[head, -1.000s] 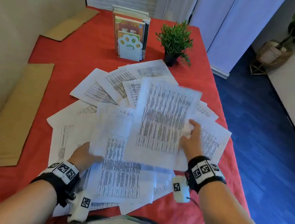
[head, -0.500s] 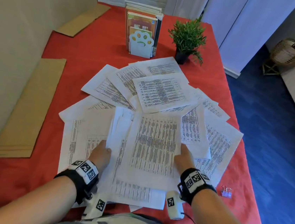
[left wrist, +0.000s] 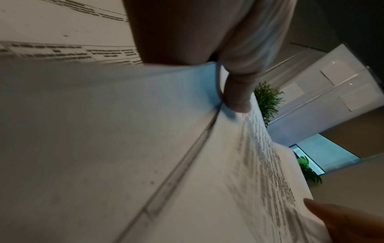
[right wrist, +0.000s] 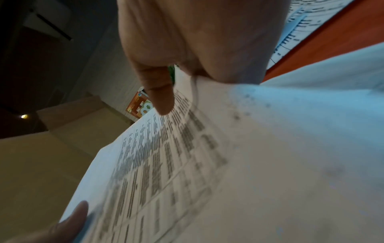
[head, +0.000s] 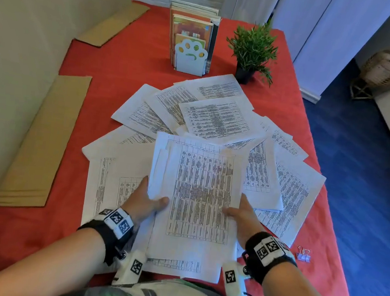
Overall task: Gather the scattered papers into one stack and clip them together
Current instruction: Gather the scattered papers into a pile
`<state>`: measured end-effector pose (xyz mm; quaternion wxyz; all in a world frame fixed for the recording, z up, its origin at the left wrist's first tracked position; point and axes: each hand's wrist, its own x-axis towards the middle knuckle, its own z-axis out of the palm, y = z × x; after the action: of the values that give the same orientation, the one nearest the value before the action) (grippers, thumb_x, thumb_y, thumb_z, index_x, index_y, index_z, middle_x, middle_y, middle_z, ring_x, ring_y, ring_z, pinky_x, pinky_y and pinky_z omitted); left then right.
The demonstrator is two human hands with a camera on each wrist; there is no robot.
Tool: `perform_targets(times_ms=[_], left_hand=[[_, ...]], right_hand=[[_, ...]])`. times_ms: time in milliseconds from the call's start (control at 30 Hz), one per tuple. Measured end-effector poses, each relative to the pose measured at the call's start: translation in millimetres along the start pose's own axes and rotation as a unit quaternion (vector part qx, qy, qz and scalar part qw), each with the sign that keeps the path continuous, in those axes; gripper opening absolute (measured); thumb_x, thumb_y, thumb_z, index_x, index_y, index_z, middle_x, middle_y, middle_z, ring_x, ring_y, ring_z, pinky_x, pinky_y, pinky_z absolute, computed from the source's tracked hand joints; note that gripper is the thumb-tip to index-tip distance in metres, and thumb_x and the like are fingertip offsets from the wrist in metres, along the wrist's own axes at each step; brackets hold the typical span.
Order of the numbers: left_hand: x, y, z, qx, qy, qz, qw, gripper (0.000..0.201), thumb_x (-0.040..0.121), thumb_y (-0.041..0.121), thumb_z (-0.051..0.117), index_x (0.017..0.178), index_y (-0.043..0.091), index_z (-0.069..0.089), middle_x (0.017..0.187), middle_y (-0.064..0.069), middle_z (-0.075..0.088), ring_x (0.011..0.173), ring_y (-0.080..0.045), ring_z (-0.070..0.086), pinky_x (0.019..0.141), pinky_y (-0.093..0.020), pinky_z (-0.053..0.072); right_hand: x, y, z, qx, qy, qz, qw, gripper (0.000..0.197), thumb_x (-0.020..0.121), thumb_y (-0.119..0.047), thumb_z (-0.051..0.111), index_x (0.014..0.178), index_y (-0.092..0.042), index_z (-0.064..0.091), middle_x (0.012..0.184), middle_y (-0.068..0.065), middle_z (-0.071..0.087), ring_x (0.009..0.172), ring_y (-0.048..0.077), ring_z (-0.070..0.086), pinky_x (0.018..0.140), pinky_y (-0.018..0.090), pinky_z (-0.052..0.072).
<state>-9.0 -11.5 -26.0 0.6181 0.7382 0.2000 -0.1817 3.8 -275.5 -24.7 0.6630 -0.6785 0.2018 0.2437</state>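
Observation:
A small stack of printed papers point(head: 198, 197) is held up in front of me, above the red table point(head: 63, 230). My left hand point(head: 145, 201) grips the stack's left edge, thumb on top. My right hand point(head: 240, 213) grips its right edge the same way. The left wrist view shows the left thumb point(left wrist: 236, 92) pressed on the papers point(left wrist: 124, 131). In the right wrist view the right thumb point(right wrist: 160, 92) lies on the printed sheet point(right wrist: 187, 164). Several loose papers point(head: 216, 118) lie fanned over the table beyond and beside the stack. A binder clip point(head: 303, 254) lies at the table's right edge.
A paw-shaped bookend with books point(head: 192, 40) and a small potted plant point(head: 252, 52) stand at the back of the table. Cardboard sheets point(head: 41, 145) lie along the left side. The table's right edge drops to a blue floor point(head: 366, 191).
Both hands have closed on the sides of the stack and lifted it slightly off the table, where before they pressed flat on the papers. The sheets sit more squarely together.

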Motion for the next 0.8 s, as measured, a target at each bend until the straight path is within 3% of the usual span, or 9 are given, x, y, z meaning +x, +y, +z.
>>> perform_targets(times_ms=[100, 167, 233, 333, 433, 500, 567, 700, 800], left_hand=[[5, -2, -2, 0.005, -0.007, -0.019, 1.000, 0.077, 0.077, 0.021, 0.075, 0.139, 0.022, 0.029, 0.122, -0.001, 0.054, 0.113, -0.026, 0.053, 0.100, -0.040, 0.042], [6, -1, -1, 0.008, -0.011, -0.017, 1.000, 0.075, 0.078, 0.025, 0.074, 0.138, 0.023, 0.030, 0.121, -0.001, 0.053, 0.116, -0.027, 0.051, 0.103, -0.044, 0.041], [6, 2, 0, -0.010, -0.005, -0.009, 1.000, 0.061, 0.084, 0.028, 0.067, 0.135, 0.022, 0.034, 0.116, -0.001, 0.056, 0.112, -0.027, 0.054, 0.095, -0.040, 0.046], [8, 8, -4, 0.040, 0.066, 0.001, 0.997, 0.044, 0.092, 0.033, 0.054, 0.131, 0.019, 0.041, 0.107, -0.001, 0.060, 0.099, -0.026, 0.061, 0.077, -0.032, 0.051], [15, 2, -22, 0.181, 0.203, -0.044, 0.961, 0.051, 0.085, 0.024, 0.061, 0.133, 0.020, 0.044, 0.130, -0.011, 0.050, 0.116, -0.033, 0.051, 0.093, -0.041, 0.045], [14, -5, -32, 0.264, 0.229, -0.107, 0.931, 0.066, 0.076, 0.021, 0.069, 0.134, 0.022, 0.039, 0.147, -0.012, 0.028, 0.132, -0.037, 0.029, 0.105, -0.047, 0.033], [10, -9, -37, 0.261, 0.237, -0.132, 0.926, 0.075, 0.070, 0.019, 0.075, 0.133, 0.024, 0.034, 0.152, -0.011, 0.012, 0.134, -0.039, 0.019, 0.107, -0.050, 0.030], [5, -11, -40, 0.191, 0.275, -0.111, 0.936, 0.107, 0.065, 0.008, 0.082, 0.145, 0.027, 0.015, 0.144, -0.019, 0.033, 0.126, -0.044, 0.039, 0.099, -0.049, 0.043], [2, -16, -39, 0.145, 0.276, -0.058, 0.948, 0.084, 0.078, -0.003, 0.066, 0.143, 0.025, 0.022, 0.133, -0.019, 0.053, 0.110, -0.040, 0.058, 0.084, -0.041, 0.050]], right_hand=[[0, -1, 6, 0.002, -0.051, 0.014, 0.999, 0.058, 0.079, 0.020, 0.048, 0.120, -0.020, 0.055, 0.111, 0.016, 0.069, 0.104, 0.036, 0.065, 0.093, 0.055, 0.051], [2, 0, 12, -0.014, -0.047, 0.030, 0.998, 0.049, 0.079, 0.019, 0.052, 0.111, -0.017, 0.057, 0.106, 0.016, 0.069, 0.101, 0.034, 0.065, 0.099, 0.052, 0.047], [4, -2, 16, -0.030, -0.023, 0.039, 0.999, 0.040, 0.078, 0.006, 0.067, 0.112, -0.009, 0.054, 0.103, 0.012, 0.068, 0.098, 0.028, 0.064, 0.101, 0.046, 0.045], [11, -1, 15, -0.095, 0.016, 0.019, 0.995, 0.041, 0.078, 0.000, 0.068, 0.117, 0.000, 0.054, 0.093, 0.013, 0.067, 0.085, 0.025, 0.066, 0.079, 0.036, 0.056], [15, 0, 6, -0.123, 0.072, 0.013, 0.990, 0.037, 0.081, 0.001, 0.066, 0.116, 0.002, 0.054, 0.085, 0.011, 0.060, 0.076, 0.022, 0.060, 0.063, 0.024, 0.049], [18, 5, 0, -0.126, 0.092, 0.021, 0.988, 0.038, 0.082, 0.001, 0.067, 0.116, 0.002, 0.054, 0.083, 0.010, 0.059, 0.075, 0.020, 0.058, 0.061, 0.022, 0.046], [19, 10, -2, -0.125, 0.099, 0.032, 0.987, 0.037, 0.081, 0.001, 0.068, 0.116, 0.000, 0.054, 0.085, 0.009, 0.060, 0.076, 0.018, 0.059, 0.061, 0.021, 0.046], [19, 16, -1, -0.134, 0.086, 0.033, 0.987, 0.039, 0.079, 0.000, 0.070, 0.114, 0.000, 0.053, 0.103, 0.017, 0.063, 0.085, 0.019, 0.060, 0.063, 0.020, 0.046], [19, 17, -3, -0.134, 0.073, 0.035, 0.988, 0.038, 0.077, -0.009, 0.074, 0.108, 0.003, 0.057, 0.106, 0.024, 0.063, 0.094, 0.031, 0.063, 0.072, 0.029, 0.051]])
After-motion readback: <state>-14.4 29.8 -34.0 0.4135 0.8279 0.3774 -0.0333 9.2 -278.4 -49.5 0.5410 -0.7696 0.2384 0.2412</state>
